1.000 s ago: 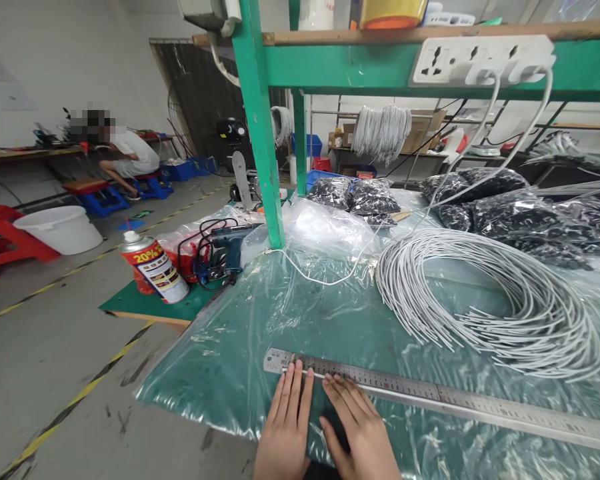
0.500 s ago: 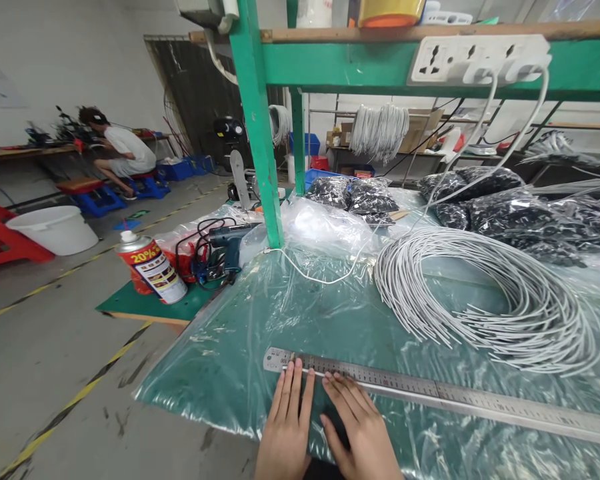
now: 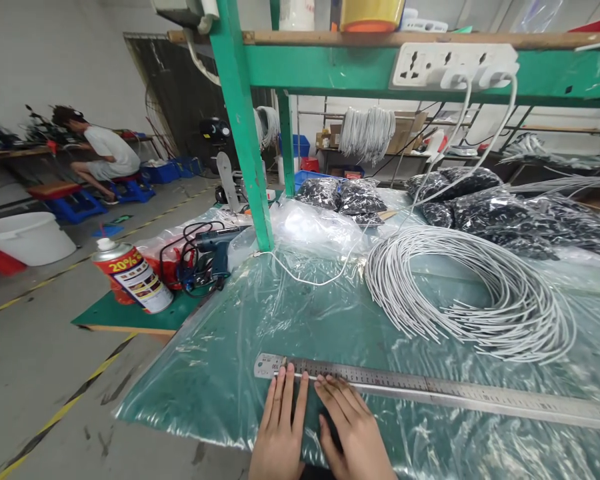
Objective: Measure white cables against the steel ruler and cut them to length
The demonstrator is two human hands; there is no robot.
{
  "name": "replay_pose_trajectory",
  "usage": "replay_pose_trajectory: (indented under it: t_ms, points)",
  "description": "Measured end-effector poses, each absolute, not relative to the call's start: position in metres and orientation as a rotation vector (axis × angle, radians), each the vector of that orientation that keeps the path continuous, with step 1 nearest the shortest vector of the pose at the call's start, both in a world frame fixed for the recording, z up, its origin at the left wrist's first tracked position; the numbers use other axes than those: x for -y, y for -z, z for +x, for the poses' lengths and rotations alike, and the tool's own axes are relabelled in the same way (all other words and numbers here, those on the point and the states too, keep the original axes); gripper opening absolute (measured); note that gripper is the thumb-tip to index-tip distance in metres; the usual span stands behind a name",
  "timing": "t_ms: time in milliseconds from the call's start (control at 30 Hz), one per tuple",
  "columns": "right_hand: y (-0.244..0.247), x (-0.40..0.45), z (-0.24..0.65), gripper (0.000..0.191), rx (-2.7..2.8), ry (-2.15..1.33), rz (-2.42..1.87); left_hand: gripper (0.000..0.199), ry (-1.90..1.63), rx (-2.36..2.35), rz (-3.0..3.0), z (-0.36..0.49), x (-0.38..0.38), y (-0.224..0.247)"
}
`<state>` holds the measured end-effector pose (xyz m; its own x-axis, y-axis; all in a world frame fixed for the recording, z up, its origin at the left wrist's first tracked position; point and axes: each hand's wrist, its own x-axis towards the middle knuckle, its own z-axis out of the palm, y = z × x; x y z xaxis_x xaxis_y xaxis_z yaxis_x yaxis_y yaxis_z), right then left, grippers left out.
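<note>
Head view, bottom centre of the frame: both hands lie flat, palms down, on the clear plastic sheet (image 3: pixel 220 373) that covers the green table (image 3: pixel 130 313). Left hand (image 3: pixel 280 433) has its fingers straight and pressed together, pointing away from the body, tips touching the near edge of the steel ruler (image 3: pixel 430 390). Right hand (image 3: pixel 353 433) sits just beside it, angled toward the upper left, fingers extended and slightly fanned, tips also at the ruler's near edge. The two hands meet in a narrow V; neither grips anything.

The ruler lies flat on the sheet, running from lower centre to the right edge of the frame, its left end just past the left hand's fingertips.

Beyond it, centre right, a loose coil of white wires (image 3: pixel 470 293) rests on the plastic. Bags of black parts (image 3: pixel 480 200) lie further back. Spray can (image 3: pixel 133 277) stands at the left on a lower green board, beside a blue drill (image 3: pixel 215 247). A power strip (image 3: pixel 453 63) hangs on the green frame at the top. A seated person (image 3: pixel 103 157) is at upper left.
</note>
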<state>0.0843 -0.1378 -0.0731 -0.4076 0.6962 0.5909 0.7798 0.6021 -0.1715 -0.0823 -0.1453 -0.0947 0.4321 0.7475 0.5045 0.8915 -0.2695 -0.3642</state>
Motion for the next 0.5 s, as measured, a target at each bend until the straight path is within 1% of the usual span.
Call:
replay_pose_trajectory:
  t_ms: [200,400,500]
  points:
    - [0.07,0.138,0.082,0.044,2.185,0.16,-1.17,0.083,0.3,1.347,-2.103,-0.085,0.143,0.093]
    - [0.067,0.136,0.084,0.043,2.139,0.061,-1.155,0.078,0.346,1.352,-2.152,-0.09,0.139,0.1]
    - [0.078,0.13,0.079,0.041,2.115,0.073,-1.137,0.08,0.358,1.401,-2.245,-0.094,0.137,0.108]
